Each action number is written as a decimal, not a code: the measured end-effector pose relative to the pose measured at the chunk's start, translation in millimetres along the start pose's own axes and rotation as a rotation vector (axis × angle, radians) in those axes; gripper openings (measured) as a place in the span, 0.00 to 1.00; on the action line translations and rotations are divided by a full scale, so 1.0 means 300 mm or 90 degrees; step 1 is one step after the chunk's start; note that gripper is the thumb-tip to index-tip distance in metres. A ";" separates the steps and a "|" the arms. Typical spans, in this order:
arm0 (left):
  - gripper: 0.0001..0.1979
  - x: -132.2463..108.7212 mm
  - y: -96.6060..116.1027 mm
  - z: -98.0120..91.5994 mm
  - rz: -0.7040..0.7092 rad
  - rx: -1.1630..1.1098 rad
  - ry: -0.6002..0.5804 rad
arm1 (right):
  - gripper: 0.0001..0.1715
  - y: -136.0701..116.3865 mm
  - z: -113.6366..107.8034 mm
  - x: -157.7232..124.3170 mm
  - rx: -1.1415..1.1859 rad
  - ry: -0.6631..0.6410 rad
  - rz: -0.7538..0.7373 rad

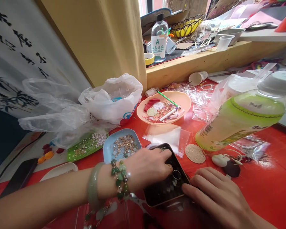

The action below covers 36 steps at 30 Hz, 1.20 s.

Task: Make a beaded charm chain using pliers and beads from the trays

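A dark phone (160,190) with a thin gold edge lies on the red table, a metal ring (176,174) and several small pale pieces on its screen. My left hand (149,167), wearing green bracelets (120,178), is curled over the phone; its fingertips and whatever they pinch are hidden. On the right, my right hand (216,194) holds nothing visible, its fingers stretched out and its index fingertip at the phone's right edge. Beyond my left wrist sits a blue tray (107,149) of gold beads. Scissors (138,201) lie partly under the phone.
A peach plate (187,106) carries trinkets and a green pencil. A green-labelled bottle (248,119) stands at right, near a round tan coaster (195,154). Left are plastic bags (116,105), a green tray (73,154) and another phone (20,176). A glue bottle (159,41) stands behind.
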<state>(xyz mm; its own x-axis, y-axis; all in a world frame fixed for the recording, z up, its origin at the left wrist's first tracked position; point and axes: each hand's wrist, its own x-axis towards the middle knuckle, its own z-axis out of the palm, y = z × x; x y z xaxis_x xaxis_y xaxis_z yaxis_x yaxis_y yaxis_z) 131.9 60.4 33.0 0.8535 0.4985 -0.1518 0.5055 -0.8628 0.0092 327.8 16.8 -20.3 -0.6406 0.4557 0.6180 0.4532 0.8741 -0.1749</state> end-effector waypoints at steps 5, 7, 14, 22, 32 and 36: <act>0.05 -0.012 -0.005 -0.017 0.054 -0.040 -0.026 | 0.12 0.000 -0.006 0.006 0.007 -0.001 -0.009; 0.04 -0.017 -0.009 -0.010 0.052 -0.044 -0.057 | 0.12 -0.001 -0.005 0.007 0.005 -0.003 -0.004; 0.06 -0.025 -0.013 0.012 0.013 -0.041 -0.039 | 0.13 -0.006 -0.008 0.011 0.014 -0.018 0.004; 0.13 -0.006 0.014 0.023 -0.052 -0.041 0.038 | 0.14 0.001 -0.006 0.011 0.007 -0.013 0.002; 0.02 0.003 -0.003 0.008 -0.059 -0.013 0.034 | 0.15 0.006 -0.013 0.015 0.021 -0.036 -0.009; 0.00 -0.017 -0.004 0.002 -0.019 -0.033 0.022 | 0.15 0.007 -0.013 0.010 0.021 -0.043 -0.007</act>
<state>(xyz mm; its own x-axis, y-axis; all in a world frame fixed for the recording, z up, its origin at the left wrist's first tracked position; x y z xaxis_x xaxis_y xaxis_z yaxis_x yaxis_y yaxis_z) 126.9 58.8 33.1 0.8412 0.5274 -0.1190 0.5361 -0.8423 0.0562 329.1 19.4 -15.7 -0.6861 0.4560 0.5668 0.4262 0.8834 -0.1948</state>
